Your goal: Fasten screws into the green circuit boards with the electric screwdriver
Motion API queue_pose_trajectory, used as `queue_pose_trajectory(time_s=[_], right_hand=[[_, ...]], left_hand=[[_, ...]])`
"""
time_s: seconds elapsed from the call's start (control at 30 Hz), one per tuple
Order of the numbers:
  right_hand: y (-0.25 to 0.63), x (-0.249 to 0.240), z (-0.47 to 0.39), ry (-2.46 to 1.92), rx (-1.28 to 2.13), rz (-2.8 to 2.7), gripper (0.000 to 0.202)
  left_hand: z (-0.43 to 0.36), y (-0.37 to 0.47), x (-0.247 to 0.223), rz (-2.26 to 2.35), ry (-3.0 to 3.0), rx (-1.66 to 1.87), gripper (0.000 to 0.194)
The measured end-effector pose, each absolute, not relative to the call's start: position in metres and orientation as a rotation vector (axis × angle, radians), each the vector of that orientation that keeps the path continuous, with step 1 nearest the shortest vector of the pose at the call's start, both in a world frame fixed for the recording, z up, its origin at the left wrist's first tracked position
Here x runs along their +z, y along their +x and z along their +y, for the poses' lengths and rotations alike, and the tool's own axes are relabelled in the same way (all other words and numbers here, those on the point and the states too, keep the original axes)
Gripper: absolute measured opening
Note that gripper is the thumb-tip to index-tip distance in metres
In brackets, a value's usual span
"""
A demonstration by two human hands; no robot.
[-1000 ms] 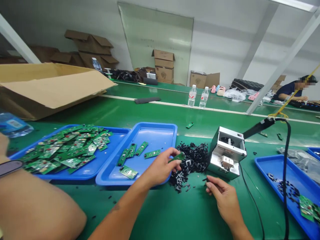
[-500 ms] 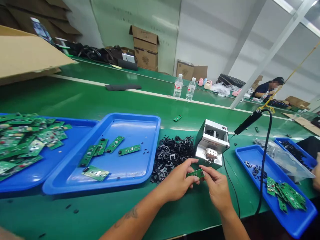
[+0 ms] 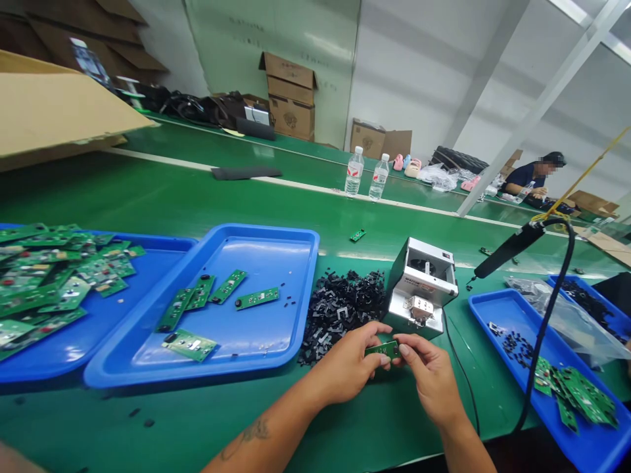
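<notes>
A small green circuit board [image 3: 382, 351] is pinched in my left hand [image 3: 351, 362] at its left end. The fingertips of my right hand [image 3: 430, 369] close on the board's right end, beside a small dark part. Just behind both hands stands a silver machine [image 3: 422, 288] with a small metal unit on its front. A heap of black plastic pieces [image 3: 340, 309] lies to the left of the machine. Further left, a blue tray [image 3: 256, 256] holds several green boards. A black electric screwdriver [image 3: 510, 249] hangs from a yellow cord right of the machine.
Another blue tray [image 3: 162, 246] at far left carries piled boards. A blue tray [image 3: 497, 303] at right holds small black parts and boards. Two water bottles [image 3: 353, 172] stand behind, a cardboard box [image 3: 64, 108] is at upper left, and a person [image 3: 530, 176] sits far right.
The hanging screwdriver has swung right and slightly down, away from the machine. Both hands still hold the board, which has shifted slightly down. The whole view has shifted a little.
</notes>
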State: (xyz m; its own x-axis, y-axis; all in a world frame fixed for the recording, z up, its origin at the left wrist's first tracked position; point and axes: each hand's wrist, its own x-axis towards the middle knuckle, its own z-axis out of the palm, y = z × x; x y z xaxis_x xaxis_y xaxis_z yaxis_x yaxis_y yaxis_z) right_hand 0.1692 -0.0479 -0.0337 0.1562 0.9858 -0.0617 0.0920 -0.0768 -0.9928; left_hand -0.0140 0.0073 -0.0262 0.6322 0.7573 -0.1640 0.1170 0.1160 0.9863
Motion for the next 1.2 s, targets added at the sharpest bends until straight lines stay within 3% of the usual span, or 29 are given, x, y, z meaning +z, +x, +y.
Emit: queue_pose_trajectory(time_s=[0.13,0.23,0.33,0.47,0.63,0.7,0.9,1.1,1.2], right_hand=[[0.17,-0.035,-0.054,-1.404,1.038,-1.214,0.031],[0.18,-0.033,-0.059,-1.494,0.91,-1.279,0.035],[0.204,-0.022,-0.046,-1.598,0.468,-1.135,0.045],[0.246,0.0,0.014,-1.484,0.021,-0.933,0.079],[0.288,0.01,0.111,-1.521,-0.052,-0.835,0.12],[0.299,0.008,0.139,-1.522,-0.02,-0.798,0.117],[0.313,0.005,0.149,-1.471,0.066,-0.875,0.062],[0.286,0.03,0.072,-1.303,-0.082,-0.917,0.068],[0.253,0.045,0.033,-1.093,0.124,-1.01,0.067]], left_hand=[[0.004,-0.016,-0.019,0.802,1.539,0.515,0.015],[0.003,-0.015,-0.019,0.866,1.589,0.498,0.014],[0.008,-0.008,-0.024,0.907,1.498,0.518,0.018],[0.02,0.014,-0.027,0.876,1.266,0.601,0.024],[0.029,0.034,-0.032,0.953,1.097,0.649,0.034],[0.028,0.034,-0.035,0.943,1.081,0.678,0.036],[0.024,0.034,-0.04,0.899,1.065,0.711,0.035],[0.021,0.036,-0.035,0.939,1.114,0.738,0.026],[0.02,0.035,-0.031,0.959,1.116,0.733,0.027]])
